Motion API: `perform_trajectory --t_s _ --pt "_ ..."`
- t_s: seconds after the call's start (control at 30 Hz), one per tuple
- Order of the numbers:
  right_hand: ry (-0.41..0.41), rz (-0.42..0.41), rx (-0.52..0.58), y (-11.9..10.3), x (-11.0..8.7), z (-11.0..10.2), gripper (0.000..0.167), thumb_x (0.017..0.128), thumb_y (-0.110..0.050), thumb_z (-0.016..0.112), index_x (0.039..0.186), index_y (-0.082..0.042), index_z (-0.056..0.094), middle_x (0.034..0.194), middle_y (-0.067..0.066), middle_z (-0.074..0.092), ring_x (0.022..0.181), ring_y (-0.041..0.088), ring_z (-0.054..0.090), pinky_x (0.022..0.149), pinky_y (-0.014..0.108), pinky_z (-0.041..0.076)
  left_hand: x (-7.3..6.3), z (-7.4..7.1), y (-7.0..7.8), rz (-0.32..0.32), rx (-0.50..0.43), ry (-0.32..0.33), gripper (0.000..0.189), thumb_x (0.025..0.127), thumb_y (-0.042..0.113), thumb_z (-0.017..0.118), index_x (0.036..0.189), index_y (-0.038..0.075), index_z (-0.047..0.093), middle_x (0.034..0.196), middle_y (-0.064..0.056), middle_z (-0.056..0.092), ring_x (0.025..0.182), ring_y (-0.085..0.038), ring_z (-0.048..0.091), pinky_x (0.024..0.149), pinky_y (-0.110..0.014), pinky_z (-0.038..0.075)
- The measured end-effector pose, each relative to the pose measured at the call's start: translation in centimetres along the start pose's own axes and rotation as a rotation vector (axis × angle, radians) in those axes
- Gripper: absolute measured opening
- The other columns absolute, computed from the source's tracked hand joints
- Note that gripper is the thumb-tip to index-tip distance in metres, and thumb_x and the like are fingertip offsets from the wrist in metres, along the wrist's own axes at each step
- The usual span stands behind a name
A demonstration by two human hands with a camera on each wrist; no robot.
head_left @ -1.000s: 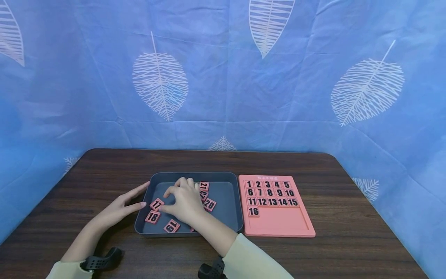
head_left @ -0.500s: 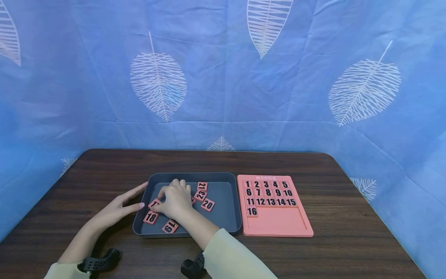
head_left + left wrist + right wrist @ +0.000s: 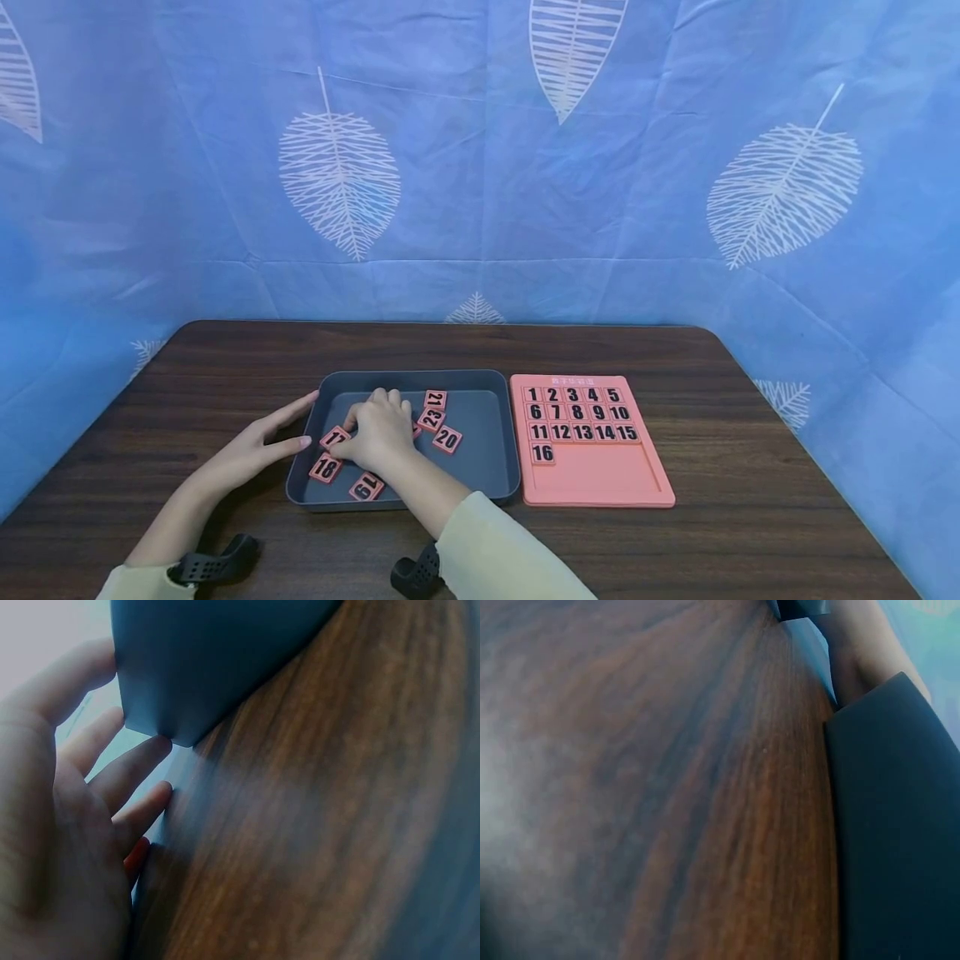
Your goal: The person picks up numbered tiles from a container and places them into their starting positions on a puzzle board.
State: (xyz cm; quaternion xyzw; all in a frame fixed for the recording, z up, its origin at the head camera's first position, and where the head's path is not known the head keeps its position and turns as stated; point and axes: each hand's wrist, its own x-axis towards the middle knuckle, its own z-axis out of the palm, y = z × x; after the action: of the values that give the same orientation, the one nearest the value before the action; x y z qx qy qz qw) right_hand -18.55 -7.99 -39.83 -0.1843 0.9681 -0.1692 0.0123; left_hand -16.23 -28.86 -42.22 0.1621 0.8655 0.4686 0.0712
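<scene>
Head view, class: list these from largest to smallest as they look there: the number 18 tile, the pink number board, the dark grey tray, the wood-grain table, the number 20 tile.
1. wood-grain table
2. dark grey tray
3. pink number board
4. number 18 tile and number 20 tile: too alike to rank

The person's left hand (image 3: 262,444) touches the left rim of the tray (image 3: 480,450), fingers extended, thumb spread apart. The right forearm (image 3: 427,487) crosses the tray's near rim; the right hand (image 3: 385,429) bends down inside its left half, thumb and index pinching.
</scene>
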Motion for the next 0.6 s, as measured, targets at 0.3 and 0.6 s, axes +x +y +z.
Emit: perform_trajectory --t_s 0.3,0.6 --pt "-0.002 -0.012 -0.020 0.10 -0.39 -0.14 0.033 0.068 -0.055 0.081 0.088 -0.030 0.072 0.095 -0.006 0.049 0.085 0.013 0.037 0.072 0.029 0.031 0.15 0.02 -0.12 -0.005 -0.001 -0.001 0.064 0.098 0.027 0.056 0.153 0.015 0.026 0.155 -0.018 0.022 0.138 -0.047 0.016 0.095 -0.073 0.022" --pt "0.024 -0.096 -0.054 0.44 -0.83 -0.86 0.029 0.070 -0.051 0.082 0.089 -0.031 0.074 0.090 -0.006 0.044 0.084 0.013 0.035 0.071 0.027 0.030 -0.05 0.07 0.11 -0.030 0.002 0.004 0.065 0.098 0.029 0.056 0.153 0.014 0.026 0.154 -0.019 0.023 0.138 -0.047 0.016 0.096 -0.072 0.023"
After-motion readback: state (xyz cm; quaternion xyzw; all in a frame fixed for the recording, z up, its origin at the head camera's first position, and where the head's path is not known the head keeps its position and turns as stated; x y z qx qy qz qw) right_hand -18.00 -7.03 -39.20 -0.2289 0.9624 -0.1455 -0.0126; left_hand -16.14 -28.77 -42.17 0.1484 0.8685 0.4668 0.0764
